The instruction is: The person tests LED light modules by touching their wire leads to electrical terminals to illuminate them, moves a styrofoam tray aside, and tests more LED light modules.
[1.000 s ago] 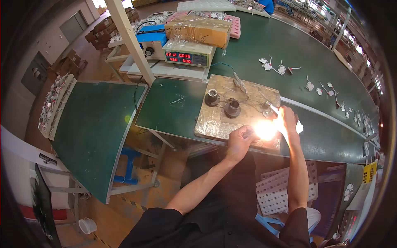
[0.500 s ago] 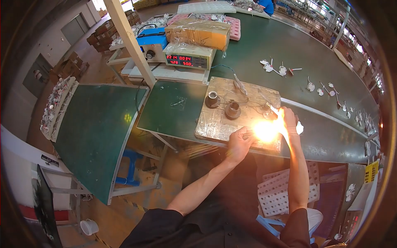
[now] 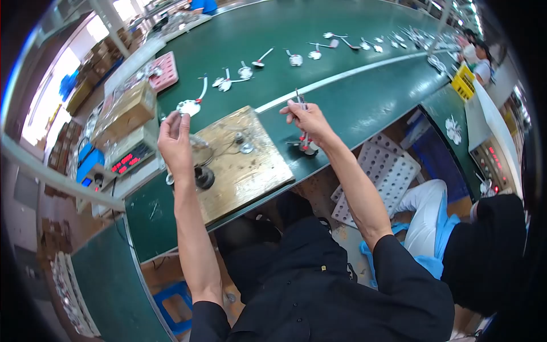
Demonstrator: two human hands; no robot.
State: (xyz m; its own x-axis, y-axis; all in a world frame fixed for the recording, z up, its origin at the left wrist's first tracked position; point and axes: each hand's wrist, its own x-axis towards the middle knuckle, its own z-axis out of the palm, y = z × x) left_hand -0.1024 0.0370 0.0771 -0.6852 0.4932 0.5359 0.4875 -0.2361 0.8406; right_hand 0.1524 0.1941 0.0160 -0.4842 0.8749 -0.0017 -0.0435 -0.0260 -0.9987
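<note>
My left hand (image 3: 175, 141) is raised past the left edge of the board, thumb and fingers slightly apart. Just beyond its fingertips is a white disc-shaped lamp part (image 3: 188, 107) with a red and white lead; whether they touch, I cannot tell. My right hand (image 3: 310, 122) is closed round thin wire leads, whose ends stick up above the fingers. Under that hand, another white lamp part with red leads (image 3: 309, 147) shows near the table edge, partly hidden. Between my hands is the foil-covered board (image 3: 250, 171), carrying a dark round socket (image 3: 203, 177) and a small metal fitting (image 3: 239, 138).
Several wired lamp parts (image 3: 295, 59) lie along the green belt (image 3: 239, 43). A meter with red digits (image 3: 126, 162) and a cardboard box (image 3: 126, 114) stand left. A yellow basket (image 3: 463, 83) is at right. A seated person's white-clad leg (image 3: 421, 199) is close on my right.
The bright light between my hands is gone. My hands have moved apart, the left to the board's far left side, the right beyond its right edge. The view has swung right.
</note>
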